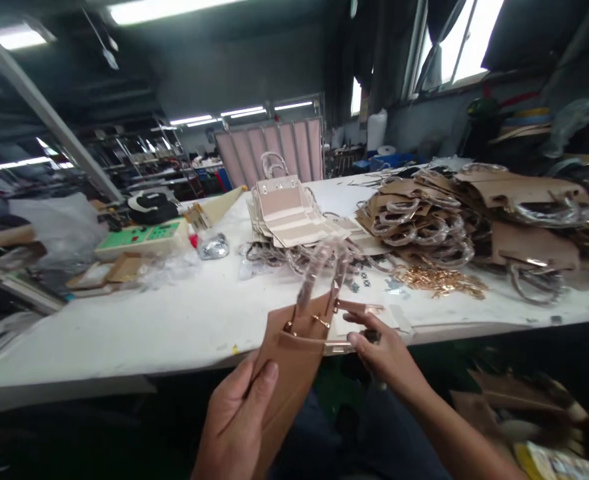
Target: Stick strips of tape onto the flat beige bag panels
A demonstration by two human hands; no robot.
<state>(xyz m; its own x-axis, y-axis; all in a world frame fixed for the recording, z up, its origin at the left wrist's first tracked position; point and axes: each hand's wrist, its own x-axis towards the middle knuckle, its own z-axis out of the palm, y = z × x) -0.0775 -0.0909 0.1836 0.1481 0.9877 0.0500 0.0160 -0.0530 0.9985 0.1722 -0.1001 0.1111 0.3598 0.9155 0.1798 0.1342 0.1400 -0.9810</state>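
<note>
My left hand point(244, 413) is wrapped round the edge of a tan handbag panel point(294, 373), thumb on its face. The panel is tilted over the table's front edge, and its looped handle point(319, 273), covered in clear plastic, points up. Small gold-coloured fittings point(319, 321) show at its top. My right hand point(382, 350) is at the panel's right side, its thumb and fingers closed round a narrow strap point(339, 347) with a metal plate at its end. A second strap point(359, 307) passes just above the fingers. Something dark shows under the right fingers; I cannot tell what it is.
Beyond the panel lie stacked light bag pieces point(284, 207). Piles of brown bag pieces with wrapped handles point(414, 213) stand at right, beside loose gold-coloured metal parts point(442, 281). At left are a green-topped box point(142, 237) and an open carton point(124, 268) on the white table point(139, 333).
</note>
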